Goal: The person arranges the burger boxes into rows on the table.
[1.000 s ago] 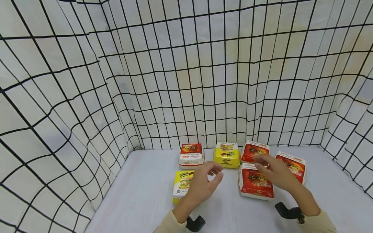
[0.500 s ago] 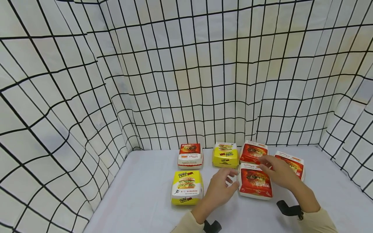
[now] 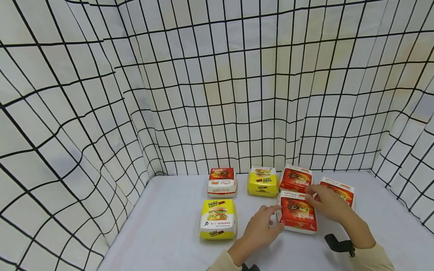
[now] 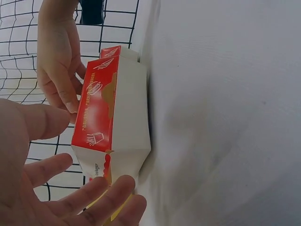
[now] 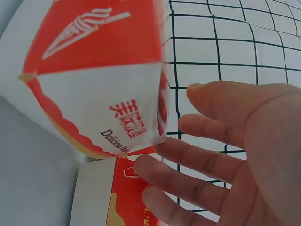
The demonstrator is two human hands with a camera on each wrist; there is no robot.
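Note:
A red-and-white burger box (image 3: 298,215) lies flat at the front right of the white table, its printed lid up. On its left side is my left hand (image 3: 260,230), fingertips right at the edge. From the right, my right hand (image 3: 328,201) reaches over its far right corner. In the left wrist view the fingers (image 4: 101,195) of the left hand spread along the end of the box (image 4: 130,103). The right wrist view has the right hand's loosely extended fingers (image 5: 188,181) beside the box's white side (image 5: 101,101).
Behind the front box sits another red burger box (image 3: 295,178), with a third (image 3: 339,190) to the right. A yellow burger box (image 3: 262,181) and a red-topped white one (image 3: 222,183) stand further left, a yellow-and-white one (image 3: 217,220) before them. Black netting (image 3: 217,121) encloses the table.
My left hand has moved right, from over the yellow-and-white box to the left side of the front red box. My right hand has shifted slightly right and down, near that box's corner.

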